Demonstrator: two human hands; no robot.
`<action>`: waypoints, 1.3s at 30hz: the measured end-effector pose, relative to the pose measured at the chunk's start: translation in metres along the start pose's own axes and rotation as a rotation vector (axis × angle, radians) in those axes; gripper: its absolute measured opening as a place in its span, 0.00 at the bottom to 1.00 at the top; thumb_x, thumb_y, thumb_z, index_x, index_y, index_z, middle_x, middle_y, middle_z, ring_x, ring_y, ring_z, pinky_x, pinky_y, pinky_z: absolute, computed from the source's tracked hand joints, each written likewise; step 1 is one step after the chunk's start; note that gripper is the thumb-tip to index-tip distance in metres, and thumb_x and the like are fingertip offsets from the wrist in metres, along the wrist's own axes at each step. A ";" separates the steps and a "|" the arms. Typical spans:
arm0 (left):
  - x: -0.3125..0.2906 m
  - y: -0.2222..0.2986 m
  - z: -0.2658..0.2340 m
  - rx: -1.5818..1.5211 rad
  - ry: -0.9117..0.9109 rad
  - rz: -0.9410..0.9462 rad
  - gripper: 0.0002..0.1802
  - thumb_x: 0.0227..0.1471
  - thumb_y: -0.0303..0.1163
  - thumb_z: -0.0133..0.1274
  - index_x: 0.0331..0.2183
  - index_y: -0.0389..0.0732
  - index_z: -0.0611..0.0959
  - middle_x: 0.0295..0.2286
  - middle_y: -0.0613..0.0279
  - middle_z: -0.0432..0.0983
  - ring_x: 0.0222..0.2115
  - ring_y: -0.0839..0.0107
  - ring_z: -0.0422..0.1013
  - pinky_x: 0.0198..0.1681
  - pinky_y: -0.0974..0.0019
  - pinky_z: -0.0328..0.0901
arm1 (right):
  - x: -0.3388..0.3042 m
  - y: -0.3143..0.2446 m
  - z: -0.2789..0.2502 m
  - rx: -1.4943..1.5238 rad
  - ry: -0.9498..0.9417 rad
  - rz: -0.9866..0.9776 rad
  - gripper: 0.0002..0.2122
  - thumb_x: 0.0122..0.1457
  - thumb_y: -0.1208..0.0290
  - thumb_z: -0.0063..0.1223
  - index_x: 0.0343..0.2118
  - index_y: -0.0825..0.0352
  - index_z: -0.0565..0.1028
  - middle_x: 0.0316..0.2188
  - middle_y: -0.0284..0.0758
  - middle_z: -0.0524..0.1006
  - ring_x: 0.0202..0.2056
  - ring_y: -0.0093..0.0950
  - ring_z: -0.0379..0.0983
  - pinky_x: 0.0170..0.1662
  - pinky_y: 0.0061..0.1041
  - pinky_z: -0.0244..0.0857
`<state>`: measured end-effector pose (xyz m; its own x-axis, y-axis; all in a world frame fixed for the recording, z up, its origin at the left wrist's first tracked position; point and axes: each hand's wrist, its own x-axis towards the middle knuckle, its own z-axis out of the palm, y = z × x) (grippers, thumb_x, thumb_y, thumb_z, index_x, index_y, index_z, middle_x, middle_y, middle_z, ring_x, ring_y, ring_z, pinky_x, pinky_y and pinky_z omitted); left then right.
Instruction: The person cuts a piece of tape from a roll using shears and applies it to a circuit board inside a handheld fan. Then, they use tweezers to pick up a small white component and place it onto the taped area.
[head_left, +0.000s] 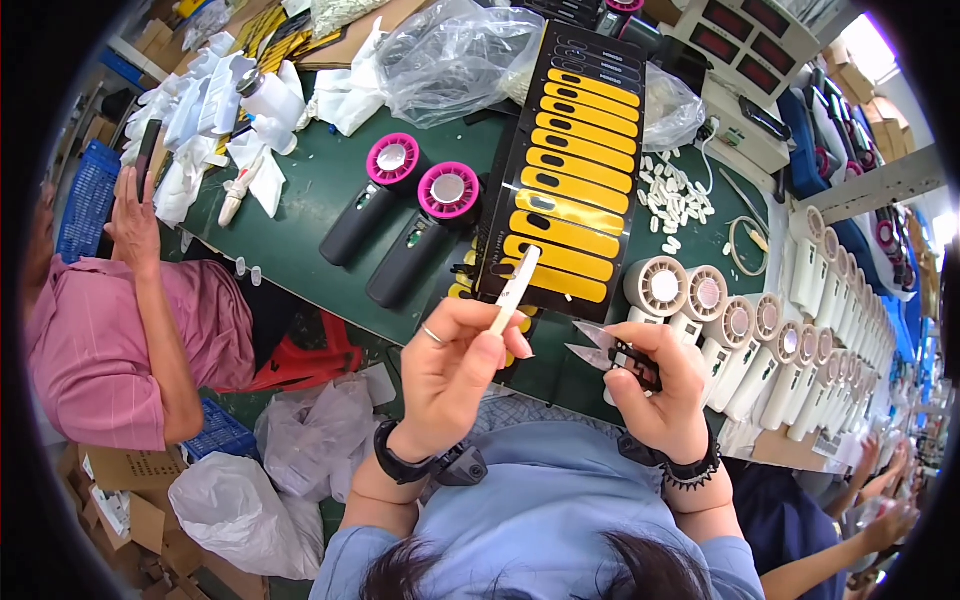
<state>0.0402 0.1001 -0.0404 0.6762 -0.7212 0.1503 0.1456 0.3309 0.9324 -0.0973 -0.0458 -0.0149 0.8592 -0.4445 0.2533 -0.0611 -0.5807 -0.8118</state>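
My left hand (455,365) pinches a slim off-white plastic strip (515,290) between thumb and fingers, its far end pointing up over the sticker sheet. In my right hand (660,385) is a pair of small black-handled snips (597,348), the two pointed metal blades apart and aimed left toward the strip. Beneath and beyond both hands lies a black sheet of long yellow stickers (585,180). Two dark handheld fans with pink rings, a farther fan (375,190) and a nearer fan (430,230), lie left of the sheet.
White handheld fans (735,335) stand in rows on the right. Small white pieces (672,195) are scattered behind them. Clear plastic bags (455,60) lie at the back of the green table (310,150). A co-worker in a pink shirt (130,340) sits at left.
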 end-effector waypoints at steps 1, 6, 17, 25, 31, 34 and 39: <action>0.000 0.001 0.001 0.006 0.000 -0.018 0.11 0.56 0.27 0.43 0.39 0.31 0.72 0.28 0.62 0.73 0.28 0.81 0.67 0.34 0.77 0.62 | 0.002 -0.001 0.003 0.007 0.002 -0.006 0.10 0.49 0.76 0.53 0.36 0.70 0.72 0.20 0.27 0.69 0.20 0.14 0.59 0.24 0.13 0.54; -0.003 0.003 0.000 0.108 -0.013 -0.035 0.09 0.55 0.26 0.46 0.38 0.31 0.72 0.28 0.62 0.73 0.31 0.80 0.69 0.36 0.77 0.63 | 0.017 -0.003 0.012 -0.058 -0.003 -0.128 0.13 0.46 0.74 0.58 0.36 0.70 0.73 0.21 0.30 0.72 0.17 0.20 0.62 0.21 0.17 0.57; -0.006 0.002 -0.004 0.175 -0.040 -0.068 0.10 0.55 0.28 0.46 0.37 0.31 0.72 0.32 0.58 0.74 0.31 0.78 0.69 0.36 0.75 0.64 | 0.019 0.002 0.021 -0.077 -0.009 -0.181 0.15 0.45 0.75 0.59 0.38 0.70 0.74 0.21 0.31 0.72 0.17 0.19 0.61 0.21 0.16 0.55; -0.005 -0.001 -0.001 0.181 0.005 0.004 0.10 0.54 0.26 0.48 0.37 0.31 0.74 0.26 0.61 0.74 0.27 0.80 0.70 0.31 0.78 0.64 | 0.020 0.003 0.022 -0.018 0.018 -0.193 0.13 0.45 0.76 0.59 0.36 0.70 0.75 0.19 0.32 0.72 0.16 0.21 0.62 0.19 0.17 0.55; -0.003 0.002 0.001 0.307 0.027 0.022 0.10 0.54 0.26 0.48 0.37 0.31 0.73 0.28 0.60 0.74 0.28 0.80 0.70 0.33 0.77 0.64 | 0.016 -0.001 0.018 -0.034 0.010 -0.225 0.11 0.45 0.77 0.57 0.34 0.71 0.75 0.19 0.32 0.71 0.16 0.20 0.62 0.19 0.17 0.54; -0.003 0.005 0.001 0.305 0.013 -0.023 0.09 0.56 0.27 0.46 0.37 0.30 0.72 0.30 0.59 0.73 0.30 0.78 0.68 0.37 0.76 0.63 | 0.016 -0.002 0.017 -0.017 0.033 -0.164 0.11 0.46 0.76 0.56 0.34 0.71 0.75 0.19 0.32 0.72 0.16 0.19 0.62 0.20 0.17 0.54; -0.003 0.000 -0.004 0.245 -0.012 -0.037 0.09 0.56 0.27 0.46 0.37 0.31 0.72 0.30 0.60 0.72 0.29 0.79 0.68 0.35 0.76 0.63 | 0.020 -0.001 0.013 0.044 0.059 -0.059 0.10 0.48 0.74 0.55 0.34 0.70 0.74 0.19 0.31 0.72 0.17 0.18 0.62 0.21 0.17 0.55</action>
<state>0.0407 0.1050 -0.0418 0.6647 -0.7380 0.1168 -0.0102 0.1473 0.9890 -0.0736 -0.0447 -0.0161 0.8291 -0.4506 0.3310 0.0124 -0.5770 -0.8166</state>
